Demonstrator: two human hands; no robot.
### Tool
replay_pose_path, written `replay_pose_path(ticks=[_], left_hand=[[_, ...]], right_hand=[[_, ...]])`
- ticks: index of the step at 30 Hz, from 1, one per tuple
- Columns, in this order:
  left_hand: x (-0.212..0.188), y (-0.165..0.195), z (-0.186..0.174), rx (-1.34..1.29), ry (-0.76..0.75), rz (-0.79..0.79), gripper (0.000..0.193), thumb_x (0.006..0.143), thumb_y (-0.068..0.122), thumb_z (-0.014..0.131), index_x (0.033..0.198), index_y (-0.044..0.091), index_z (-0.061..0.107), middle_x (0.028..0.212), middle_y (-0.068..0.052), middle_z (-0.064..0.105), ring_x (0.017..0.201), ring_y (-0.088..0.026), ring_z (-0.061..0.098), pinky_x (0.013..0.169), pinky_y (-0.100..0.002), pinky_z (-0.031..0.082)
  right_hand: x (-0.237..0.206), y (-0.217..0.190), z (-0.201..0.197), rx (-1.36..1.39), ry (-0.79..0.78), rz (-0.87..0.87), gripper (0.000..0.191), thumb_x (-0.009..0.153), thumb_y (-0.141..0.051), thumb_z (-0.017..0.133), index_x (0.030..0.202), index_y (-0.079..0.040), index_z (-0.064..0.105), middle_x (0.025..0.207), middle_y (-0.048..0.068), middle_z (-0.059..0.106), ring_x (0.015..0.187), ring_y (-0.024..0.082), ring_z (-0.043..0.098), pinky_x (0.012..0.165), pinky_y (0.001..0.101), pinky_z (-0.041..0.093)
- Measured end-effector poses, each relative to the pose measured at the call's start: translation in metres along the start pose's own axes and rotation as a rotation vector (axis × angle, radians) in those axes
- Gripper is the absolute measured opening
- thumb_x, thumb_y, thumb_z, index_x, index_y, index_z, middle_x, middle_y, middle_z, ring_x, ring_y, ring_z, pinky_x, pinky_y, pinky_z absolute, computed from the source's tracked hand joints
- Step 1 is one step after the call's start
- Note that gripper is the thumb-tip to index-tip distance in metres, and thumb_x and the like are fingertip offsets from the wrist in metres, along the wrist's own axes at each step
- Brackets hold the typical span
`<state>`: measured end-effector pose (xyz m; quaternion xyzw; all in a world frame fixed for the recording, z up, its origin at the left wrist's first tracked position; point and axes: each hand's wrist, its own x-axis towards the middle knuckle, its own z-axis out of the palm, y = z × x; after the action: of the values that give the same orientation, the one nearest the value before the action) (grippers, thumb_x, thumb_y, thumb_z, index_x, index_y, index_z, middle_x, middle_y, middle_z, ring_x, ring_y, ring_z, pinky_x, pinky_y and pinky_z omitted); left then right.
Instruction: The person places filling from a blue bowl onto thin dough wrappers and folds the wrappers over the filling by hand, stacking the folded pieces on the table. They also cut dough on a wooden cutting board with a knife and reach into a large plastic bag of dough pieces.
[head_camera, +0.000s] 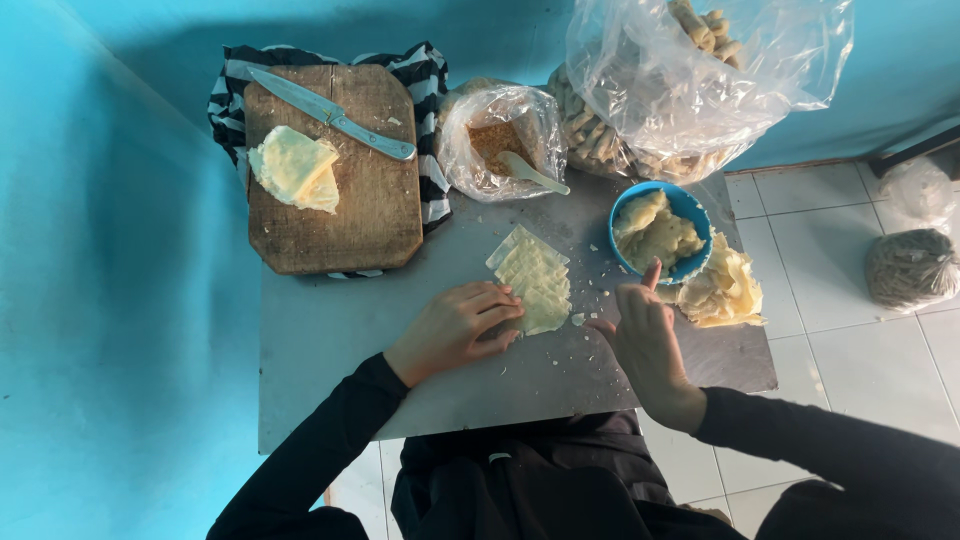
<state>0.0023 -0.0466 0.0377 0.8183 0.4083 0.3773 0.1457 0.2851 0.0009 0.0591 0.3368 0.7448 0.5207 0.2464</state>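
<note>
A pale yellow dough sheet (535, 278) lies on the grey table (330, 330). My left hand (460, 325) rests flat on the table, its fingertips touching the sheet's left edge. To the right of the sheet, my right hand (645, 335) hovers with its fingers loosely spread and one finger pointing up toward a blue bowl (690, 212) of pale filling. Neither hand holds anything that I can see.
A wooden cutting board (370, 215) on a striped cloth carries a knife (330, 113) and stacked dough pieces (295, 168). A bag of brown crumbs with a spoon (500, 145), a large bag of rolled snacks (690, 90) and a heap of dough sheets (725, 290) stand nearby.
</note>
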Motion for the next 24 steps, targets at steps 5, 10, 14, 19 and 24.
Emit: replay_pose_path(ticks=[5,10,14,19,24], left_hand=[[0.0,0.0,0.001,0.016,0.004,0.024,0.027,0.089,0.023,0.077,0.112,0.009,0.072,0.114,-0.004,0.072,0.117,-0.026,0.068,0.101,-0.04,0.054],[0.0,0.001,0.0,0.014,-0.003,0.003,0.027,0.09,0.024,0.077,0.112,0.009,0.071,0.115,-0.003,0.072,0.117,-0.026,0.068,0.099,-0.04,0.054],[0.001,0.0,0.0,0.002,-0.011,-0.005,0.026,0.09,0.024,0.076,0.111,0.009,0.071,0.114,-0.003,0.072,0.117,-0.026,0.068,0.1,-0.04,0.054],[0.0,0.001,-0.001,0.001,-0.015,-0.011,0.026,0.09,0.024,0.076,0.111,0.009,0.071,0.114,-0.003,0.073,0.117,-0.026,0.068,0.1,-0.04,0.054],[0.0,0.001,-0.002,0.01,-0.016,-0.023,0.025,0.09,0.023,0.076,0.111,0.011,0.072,0.113,-0.003,0.073,0.116,-0.026,0.068,0.099,-0.04,0.054]], right_hand=[[-0.005,-0.006,-0.004,0.03,0.027,-0.223,0.065,0.113,-0.052,0.023,0.109,0.003,0.057,0.092,0.008,0.041,0.09,0.02,0.042,0.073,0.0309,0.035],[-0.006,0.003,-0.013,-0.06,0.085,-0.196,0.083,0.109,-0.052,0.021,0.134,0.016,0.061,0.086,0.002,0.036,0.085,0.017,0.038,0.07,0.029,0.033],[-0.009,0.009,-0.018,-0.065,0.076,-0.166,0.088,0.108,-0.056,0.017,0.136,0.015,0.06,0.085,0.001,0.034,0.084,0.017,0.038,0.07,0.0278,0.034],[-0.017,0.005,-0.017,-0.077,0.113,-0.122,0.087,0.108,-0.058,0.018,0.137,0.013,0.06,0.088,0.001,0.035,0.084,0.015,0.037,0.072,0.0261,0.034],[-0.021,0.001,-0.01,0.046,0.109,-0.193,0.08,0.108,-0.056,0.024,0.128,0.01,0.064,0.089,0.004,0.041,0.085,0.016,0.04,0.072,0.0281,0.035]])
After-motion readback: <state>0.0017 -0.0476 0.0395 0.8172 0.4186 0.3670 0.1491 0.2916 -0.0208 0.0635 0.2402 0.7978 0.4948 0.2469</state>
